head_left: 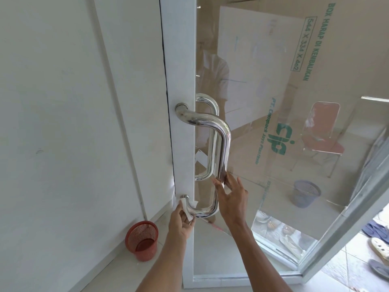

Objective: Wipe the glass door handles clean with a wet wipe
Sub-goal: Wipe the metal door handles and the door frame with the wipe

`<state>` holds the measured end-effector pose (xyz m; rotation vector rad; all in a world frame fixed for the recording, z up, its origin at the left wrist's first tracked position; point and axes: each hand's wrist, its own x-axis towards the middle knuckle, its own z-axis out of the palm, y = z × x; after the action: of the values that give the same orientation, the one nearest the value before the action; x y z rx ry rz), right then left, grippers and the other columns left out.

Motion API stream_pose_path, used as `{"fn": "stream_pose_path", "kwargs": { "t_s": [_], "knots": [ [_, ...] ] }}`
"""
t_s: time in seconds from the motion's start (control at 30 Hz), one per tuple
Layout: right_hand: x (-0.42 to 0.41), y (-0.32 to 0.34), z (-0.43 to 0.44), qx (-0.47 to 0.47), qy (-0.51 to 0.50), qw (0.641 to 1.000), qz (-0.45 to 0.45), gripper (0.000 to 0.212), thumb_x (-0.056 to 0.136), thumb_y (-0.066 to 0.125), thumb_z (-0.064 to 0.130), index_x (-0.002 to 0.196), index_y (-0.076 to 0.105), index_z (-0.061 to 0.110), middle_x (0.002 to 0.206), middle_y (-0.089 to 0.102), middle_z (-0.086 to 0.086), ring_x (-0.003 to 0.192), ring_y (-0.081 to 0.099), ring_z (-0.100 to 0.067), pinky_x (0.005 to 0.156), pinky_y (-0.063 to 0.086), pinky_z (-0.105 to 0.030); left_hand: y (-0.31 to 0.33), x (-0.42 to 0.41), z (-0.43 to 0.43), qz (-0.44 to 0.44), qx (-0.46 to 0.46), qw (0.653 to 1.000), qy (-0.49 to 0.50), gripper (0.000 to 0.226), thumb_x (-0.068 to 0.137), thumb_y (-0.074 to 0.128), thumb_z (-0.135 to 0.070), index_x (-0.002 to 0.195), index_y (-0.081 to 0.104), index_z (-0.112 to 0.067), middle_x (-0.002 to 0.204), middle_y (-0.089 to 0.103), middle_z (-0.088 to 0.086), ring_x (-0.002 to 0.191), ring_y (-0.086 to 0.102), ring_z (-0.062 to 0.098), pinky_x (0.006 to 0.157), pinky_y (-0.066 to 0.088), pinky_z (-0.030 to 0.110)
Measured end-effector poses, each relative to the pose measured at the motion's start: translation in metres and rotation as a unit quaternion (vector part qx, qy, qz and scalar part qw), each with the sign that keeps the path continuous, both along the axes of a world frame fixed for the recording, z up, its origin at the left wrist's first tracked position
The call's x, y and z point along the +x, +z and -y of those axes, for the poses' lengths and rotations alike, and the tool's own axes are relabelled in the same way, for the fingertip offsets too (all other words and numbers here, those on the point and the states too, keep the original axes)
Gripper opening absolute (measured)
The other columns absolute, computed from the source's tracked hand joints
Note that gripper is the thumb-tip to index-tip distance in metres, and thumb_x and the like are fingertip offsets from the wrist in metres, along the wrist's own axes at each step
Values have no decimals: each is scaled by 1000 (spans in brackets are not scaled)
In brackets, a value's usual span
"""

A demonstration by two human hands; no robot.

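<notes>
Two shiny metal handles sit on this glass door (242, 60), one on each side of the glass. The near handle (224, 144) is a fat round tube, smooth like a mirror. It is bent like a letter D and fixed to the white door frame (181, 60) by two round knobs. The far handle (210, 144) shows through the glass and has the same shape.

The left hand (180, 221) is low down, at the bottom knob. Its fingers and thumb are curled and pinch the wet wipe (186, 208), a thin white sheet pressed around the bottom bend of the near handle. The right hand (232, 198) is a bit higher. Its fingers are straight and spread apart, with the tips touching the low part of the upright bar. A small white scrap shows by those fingers; I cannot tell what it is.

Behind the glass leans a big flat brown cardboard box (263, 49). Green letters on it, turned sideways, say "BOX HARAP DI KEMBALIKAN" and, inside a frame, "544 X 334 X 4o2". Bigger green letters say "cjp". A small line beside them starts with "PT." and is too blurry to read well.

A red basket (142, 239) of plastic, full of little holes, stands on the pale floor (117, 266) by the white wall (63, 102). Through the glass I see a blue basket (306, 192) of the same kind, and a chair (322, 131) with a red seat and thin metal legs. Some shoes (379, 246) lie on the ground past the door.
</notes>
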<state>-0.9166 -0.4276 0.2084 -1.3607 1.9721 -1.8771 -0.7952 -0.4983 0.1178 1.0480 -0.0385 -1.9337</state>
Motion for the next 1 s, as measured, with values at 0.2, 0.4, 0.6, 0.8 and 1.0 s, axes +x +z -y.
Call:
{"fn": "stream_pose_path", "kwargs": {
  "t_s": [0.2, 0.4, 0.6, 0.8, 1.0],
  "knots": [
    [0, -2, -5, -13, -9, 1000, -9, 25, 83, 73, 32, 106, 71, 23, 85, 60, 30, 94, 66, -14, 81, 56, -35, 11, 11, 25, 242, -33, 968, -54, 69, 67, 88, -14, 122, 54, 8, 101, 60, 18, 106, 63, 34, 86, 55, 47],
    [3, -3, -1, -1, -30, 1000, -9, 22, 83, 73, 32, 103, 70, 22, 82, 60, 24, 93, 64, -17, 80, 55, -38, 39, 9, 33, 584, -123, 792, -129, 63, 58, 92, -33, 103, 64, 3, 103, 70, 17, 94, 69, 34, 78, 59, 36],
    [3, -5, -4, 1, -34, 999, -16, 22, 84, 73, 30, 105, 69, 24, 89, 63, 15, 92, 65, -13, 81, 55, -37, 45, -20, 21, 729, -169, 640, -177, 17, 77, 73, -11, 92, 66, -7, 93, 71, 11, 87, 71, 30, 72, 61, 36],
    [-1, -6, -5, 15, -18, 999, -21, 24, 85, 72, 31, 107, 69, 23, 90, 67, 14, 97, 65, -13, 88, 46, -17, 35, -17, 17, 657, -151, 724, -147, 14, 74, 69, -9, 85, 69, -1, 85, 72, 15, 82, 71, 32, 73, 61, 39],
    [-2, -3, -5, 25, -14, 999, -17, 26, 85, 72, 33, 109, 69, 22, 86, 63, 22, 99, 64, -14, 89, 51, -32, 29, 2, 23, 355, -63, 930, -72, 46, 62, 87, -2, 96, 57, 6, 92, 64, 19, 78, 65, 29, 76, 59, 42]
  ]
}}
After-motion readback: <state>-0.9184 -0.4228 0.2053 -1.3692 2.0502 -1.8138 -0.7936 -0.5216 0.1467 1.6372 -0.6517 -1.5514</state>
